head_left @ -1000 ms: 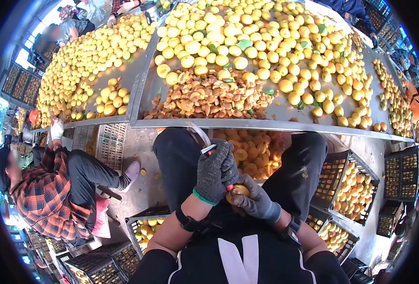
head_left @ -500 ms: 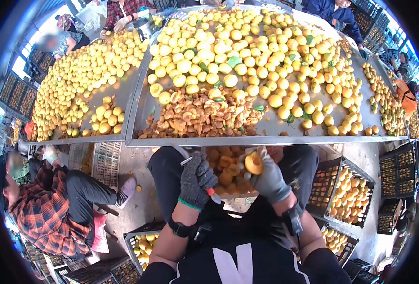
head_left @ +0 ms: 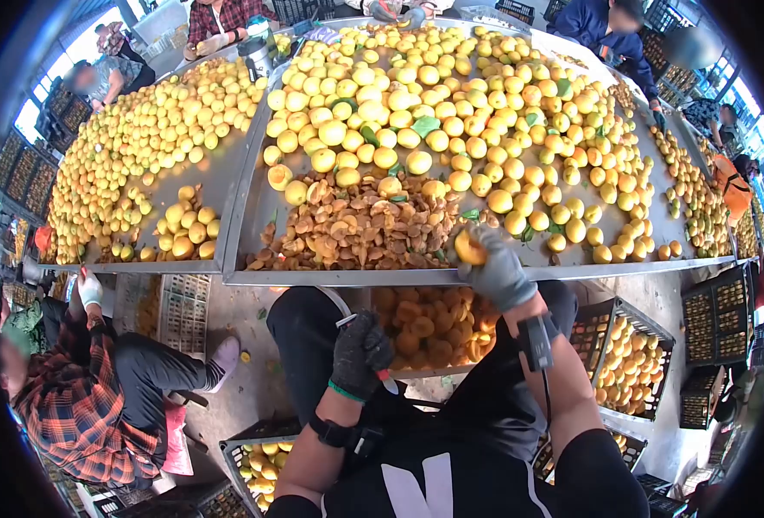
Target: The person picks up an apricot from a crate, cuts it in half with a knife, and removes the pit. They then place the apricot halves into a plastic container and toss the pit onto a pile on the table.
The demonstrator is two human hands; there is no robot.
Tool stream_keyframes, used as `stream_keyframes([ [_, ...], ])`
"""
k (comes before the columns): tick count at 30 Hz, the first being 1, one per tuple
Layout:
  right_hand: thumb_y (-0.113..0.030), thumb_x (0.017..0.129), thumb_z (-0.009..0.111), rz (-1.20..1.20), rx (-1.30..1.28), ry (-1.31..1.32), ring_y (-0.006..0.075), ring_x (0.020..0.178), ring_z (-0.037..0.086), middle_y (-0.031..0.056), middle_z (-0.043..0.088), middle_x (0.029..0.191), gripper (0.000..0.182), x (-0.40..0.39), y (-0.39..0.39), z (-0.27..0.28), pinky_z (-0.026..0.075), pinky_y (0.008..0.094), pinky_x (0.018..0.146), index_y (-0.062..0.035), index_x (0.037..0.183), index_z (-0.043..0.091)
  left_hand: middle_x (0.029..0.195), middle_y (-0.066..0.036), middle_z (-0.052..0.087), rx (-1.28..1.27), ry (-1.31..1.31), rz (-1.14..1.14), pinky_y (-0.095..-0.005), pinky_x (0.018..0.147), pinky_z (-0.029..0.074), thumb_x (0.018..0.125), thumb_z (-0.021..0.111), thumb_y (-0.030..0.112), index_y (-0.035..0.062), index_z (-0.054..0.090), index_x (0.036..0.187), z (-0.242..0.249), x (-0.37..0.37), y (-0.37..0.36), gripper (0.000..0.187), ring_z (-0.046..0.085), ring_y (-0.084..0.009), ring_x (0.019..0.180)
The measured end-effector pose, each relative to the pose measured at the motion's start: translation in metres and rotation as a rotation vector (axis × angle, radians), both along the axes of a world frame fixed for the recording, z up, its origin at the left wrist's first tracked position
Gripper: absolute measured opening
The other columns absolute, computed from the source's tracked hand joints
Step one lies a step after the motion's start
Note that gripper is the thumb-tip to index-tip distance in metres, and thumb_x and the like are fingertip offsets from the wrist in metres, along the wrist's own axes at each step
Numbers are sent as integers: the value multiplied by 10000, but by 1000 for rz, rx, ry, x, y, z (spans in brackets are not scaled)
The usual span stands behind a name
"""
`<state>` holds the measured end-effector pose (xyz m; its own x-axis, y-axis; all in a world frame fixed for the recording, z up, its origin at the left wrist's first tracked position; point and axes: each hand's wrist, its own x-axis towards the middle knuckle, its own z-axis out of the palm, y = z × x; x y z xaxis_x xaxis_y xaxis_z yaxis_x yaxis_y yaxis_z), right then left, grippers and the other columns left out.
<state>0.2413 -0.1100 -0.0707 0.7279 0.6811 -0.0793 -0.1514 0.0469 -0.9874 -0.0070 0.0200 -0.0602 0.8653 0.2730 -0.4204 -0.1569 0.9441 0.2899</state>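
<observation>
My left hand (head_left: 361,350), in a dark knitted glove with a green cuff, is closed around a small tool (head_left: 386,377) with a red part and a pale end, low in front of my left thigh. In a grey glove, my right hand (head_left: 496,274) holds a yellow-orange fruit (head_left: 469,249) above the table's front edge, beside a pile of brown-orange fruit pieces (head_left: 360,223). Below the edge, between my knees, a container of orange fruit pieces (head_left: 429,328) is visible. Whole yellow fruits (head_left: 416,95) cover much of the metal table (head_left: 330,278).
Crates of fruit (head_left: 631,367) stand at the lower right, and another crate (head_left: 261,466) is at the lower left. A person in a plaid shirt (head_left: 88,406) sits at the left. Other people work around the table's far side. A metal divider (head_left: 242,190) splits the tabletop.
My right hand has moved up and forward from between my knees to the table's edge with the fruit. My left hand stays low with the tool. More of the container below shows.
</observation>
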Motion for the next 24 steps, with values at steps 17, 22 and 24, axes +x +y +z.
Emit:
stream_keyframes([
  [17, -263, 777, 643, 491, -669, -1429, 339, 1261, 373, 141, 410, 1348, 422, -108, -34, -87, 338, 476, 1025, -235, 1191, 561, 552, 46, 349, -35, -111, 20, -240, 376, 276, 955, 501, 249, 135, 550, 877, -5, -1, 4, 146, 319, -89, 399],
  [22, -266, 769, 597, 609, -662, -1539, 316, 1307, 310, 118, 437, 1337, 331, -94, -21, -108, 228, 532, 1064, -205, 1093, 626, 554, 40, 371, -12, -52, 55, -244, 373, 277, 946, 517, 242, 125, 570, 898, 0, -6, 6, 138, 336, -90, 400],
  [24, -259, 760, 587, 548, -664, -1597, 312, 1281, 339, 108, 488, 1277, 313, -69, -29, -116, 268, 531, 1026, -176, 1057, 641, 550, 30, 401, -4, -32, 55, -245, 364, 269, 939, 531, 229, 106, 584, 916, -2, -9, 5, 136, 346, -94, 392],
])
